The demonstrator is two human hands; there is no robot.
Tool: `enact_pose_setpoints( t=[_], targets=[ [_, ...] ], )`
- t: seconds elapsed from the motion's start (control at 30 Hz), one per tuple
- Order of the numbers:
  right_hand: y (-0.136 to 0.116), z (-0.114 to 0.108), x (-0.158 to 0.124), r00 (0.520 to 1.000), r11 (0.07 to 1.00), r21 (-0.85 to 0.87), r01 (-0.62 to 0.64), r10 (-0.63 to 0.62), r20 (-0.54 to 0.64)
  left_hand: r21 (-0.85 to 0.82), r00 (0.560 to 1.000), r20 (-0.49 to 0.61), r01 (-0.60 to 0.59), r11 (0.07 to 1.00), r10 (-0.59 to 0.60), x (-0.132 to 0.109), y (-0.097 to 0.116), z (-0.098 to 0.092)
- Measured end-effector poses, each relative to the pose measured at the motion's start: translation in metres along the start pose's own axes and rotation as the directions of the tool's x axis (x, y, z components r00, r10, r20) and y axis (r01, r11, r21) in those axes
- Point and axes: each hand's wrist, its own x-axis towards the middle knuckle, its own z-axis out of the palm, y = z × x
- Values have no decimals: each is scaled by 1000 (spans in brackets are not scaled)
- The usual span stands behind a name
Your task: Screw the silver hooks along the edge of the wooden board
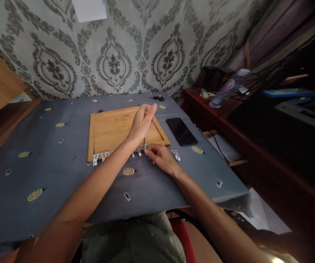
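Observation:
A wooden panel with a raised frame (106,131) lies flat on the grey patterned tablecloth (64,175). Several small metal hinges (98,157) line its near edge. My left hand (142,122) is closed round a thin upright tool (144,140), a screwdriver by its look, whose tip meets the panel's near edge. My right hand (160,157) pinches a small metal piece at that same spot, just under the tool. Another hinge (176,155) lies to the right of my right hand.
A black phone (181,130) lies face up right of the panel. Keys (157,97) rest near the far table edge. A dark wooden side unit (223,106) with a plastic bottle (227,89) and cables stands to the right. Patterned wallpaper is behind.

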Motion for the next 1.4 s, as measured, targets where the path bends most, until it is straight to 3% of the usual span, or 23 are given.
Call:
enact_pose_setpoints(
  t=[0.1,0.27,0.63,0.9,1.13,1.4],
  targets=[
    [1,1,0,1000,1000,4,3,-3,-1,-58,1000,-11,27,998,-28,-1,1,3],
    [-1,1,0,1000,1000,-13,-10,10,-9,-154,995,59,83,985,-75,-2,4,7],
    [-6,-1,-2,1000,1000,-8,-11,11,-6,-137,968,221,149,979,-117,4,5,1],
    [-2,0,0,1000,1000,11,4,-3,-7,-26,1000,-17,11,1000,-12,-2,6,0],
    [-1,0,1,1000,1000,3,-24,24,2,-133,995,80,74,988,-64,-6,7,3],
    [-2,0,-1,1000,1000,28,-7,7,-8,-176,947,314,133,975,-72,9,3,-13]
  ],
)
